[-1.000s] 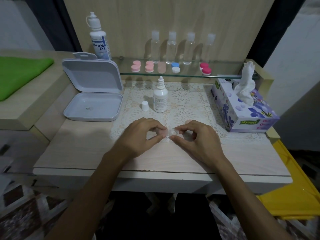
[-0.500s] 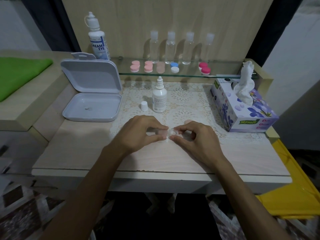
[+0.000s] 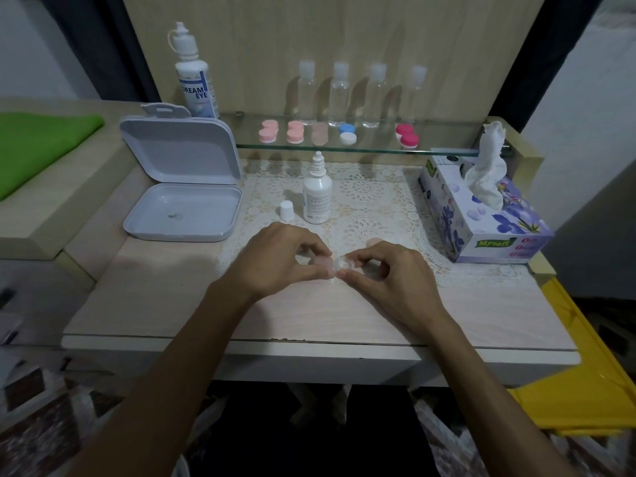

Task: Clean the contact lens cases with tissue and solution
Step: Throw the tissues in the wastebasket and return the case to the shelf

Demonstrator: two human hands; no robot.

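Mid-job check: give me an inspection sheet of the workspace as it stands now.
Surface: pale wooden table with a lace mat.
Job's things: contact lens case pinched between both hands; uncapped solution bottle upright, its white cap beside it; tissue box.
Clutter: open grey box; five more lens cases on the glass shelf; big Dream Eye bottle; four clear bottles.
Hands: left hand and right hand both pinch the case.
Cables: nothing seen.
Surroundings: green cloth on the left.
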